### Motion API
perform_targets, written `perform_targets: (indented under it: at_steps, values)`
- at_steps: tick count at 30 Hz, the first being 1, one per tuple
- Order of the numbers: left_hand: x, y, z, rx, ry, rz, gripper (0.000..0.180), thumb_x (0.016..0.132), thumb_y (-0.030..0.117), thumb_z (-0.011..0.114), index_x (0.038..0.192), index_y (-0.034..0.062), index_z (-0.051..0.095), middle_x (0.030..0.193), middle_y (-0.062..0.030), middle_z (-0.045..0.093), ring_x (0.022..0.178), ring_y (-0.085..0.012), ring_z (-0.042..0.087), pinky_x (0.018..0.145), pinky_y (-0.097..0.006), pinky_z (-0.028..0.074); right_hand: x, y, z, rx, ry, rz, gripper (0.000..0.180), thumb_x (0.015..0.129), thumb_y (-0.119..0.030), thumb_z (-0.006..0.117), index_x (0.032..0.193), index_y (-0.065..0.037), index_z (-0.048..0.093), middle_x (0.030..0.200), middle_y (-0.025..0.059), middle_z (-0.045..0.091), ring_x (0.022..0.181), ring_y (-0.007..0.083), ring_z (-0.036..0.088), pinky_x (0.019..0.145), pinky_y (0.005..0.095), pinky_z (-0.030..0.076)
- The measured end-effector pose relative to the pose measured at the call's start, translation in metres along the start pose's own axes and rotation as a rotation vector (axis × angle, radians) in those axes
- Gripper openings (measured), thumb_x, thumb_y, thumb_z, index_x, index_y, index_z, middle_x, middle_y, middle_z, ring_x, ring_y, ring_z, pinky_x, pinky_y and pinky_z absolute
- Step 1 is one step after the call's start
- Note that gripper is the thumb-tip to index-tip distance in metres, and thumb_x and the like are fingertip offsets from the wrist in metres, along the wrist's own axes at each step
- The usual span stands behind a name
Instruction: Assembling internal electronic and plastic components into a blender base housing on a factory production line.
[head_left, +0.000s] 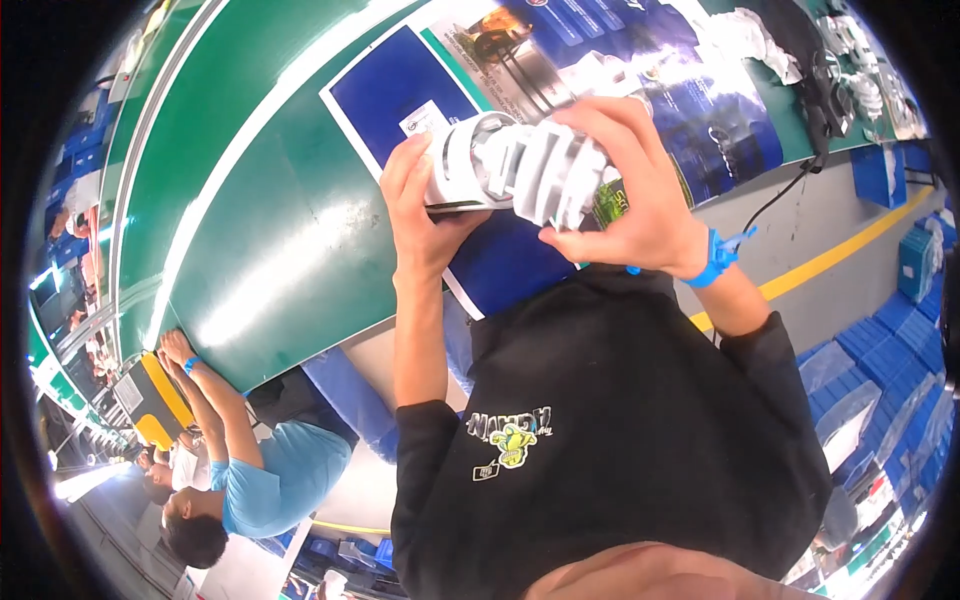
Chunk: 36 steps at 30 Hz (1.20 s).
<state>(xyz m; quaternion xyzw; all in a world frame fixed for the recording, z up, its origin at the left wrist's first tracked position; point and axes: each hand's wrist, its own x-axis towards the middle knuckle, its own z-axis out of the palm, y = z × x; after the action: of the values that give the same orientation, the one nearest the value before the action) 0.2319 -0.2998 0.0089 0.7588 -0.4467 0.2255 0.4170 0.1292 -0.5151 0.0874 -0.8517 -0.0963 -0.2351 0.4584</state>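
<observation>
The plastic part (560, 172) between the fingers (632, 128) was pretty much all white, ribs included. Under them, the printed sheet (400, 85) had a deep blue panel, white border and green stripe. Left of the fingers, the table (285, 265) was green. Just behind the right ones: bright blue wristband (716, 258). Below, the shirt (640, 420) was black with a yellow-green cartoon (515, 443).

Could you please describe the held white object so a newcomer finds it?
On the green table lies a blue printed sheet. Above it, the left hand and right hand hold the white ribbed object. Unlike the white pieces farther right, it is between both hands.
</observation>
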Motion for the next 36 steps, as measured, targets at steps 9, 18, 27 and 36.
perform_targets:
  at_steps: [9,18,27,36]
  values:
    - [-0.005,0.002,-0.001,0.033,0.042,0.064,0.087,0.055,0.015,0.088,0.124,0.0091,0.037,0.123,-0.0161,0.046,0.111,-0.0353,0.049,0.091,-0.044,0.043,0.001,0.001,0.026,0.025,-0.149,0.112,0.076,0.069,-0.027,0.080,0.130,-0.002,0.043,0.113,0.0145,0.048,0.101,0.0277,0.053,0.083,0.0345,0.047]
    - [-0.007,0.009,-0.003,0.062,-0.024,-0.129,0.093,0.048,0.005,0.087,0.128,0.0086,0.039,0.128,-0.0169,0.038,0.114,-0.0365,0.048,0.092,-0.045,0.044,0.006,-0.001,0.028,-0.026,-0.226,0.135,0.087,0.069,-0.033,0.079,0.137,-0.002,0.035,0.120,0.0183,0.043,0.101,0.0325,0.052,0.088,0.0371,0.045]
    - [-0.001,0.006,-0.004,-0.003,0.036,-0.017,0.086,0.051,0.003,0.084,0.125,0.0069,0.040,0.125,-0.0180,0.045,0.113,-0.0374,0.048,0.093,-0.046,0.044,0.006,0.009,0.054,-0.162,-0.220,-0.020,0.105,0.062,-0.045,0.080,0.143,-0.006,0.026,0.138,0.0222,0.033,0.115,0.0400,0.047,0.089,0.0415,0.047]
    - [0.033,0.032,-0.028,0.012,-0.411,-0.225,0.102,0.056,0.012,0.085,0.139,0.0065,0.026,0.134,-0.0207,0.033,0.117,-0.0423,0.040,0.098,-0.047,0.038,0.030,0.042,0.059,0.162,-0.311,0.119,0.109,0.064,-0.027,0.082,0.147,-0.005,0.015,0.129,0.0261,0.043,0.118,0.0385,0.047,0.096,0.0397,0.042]
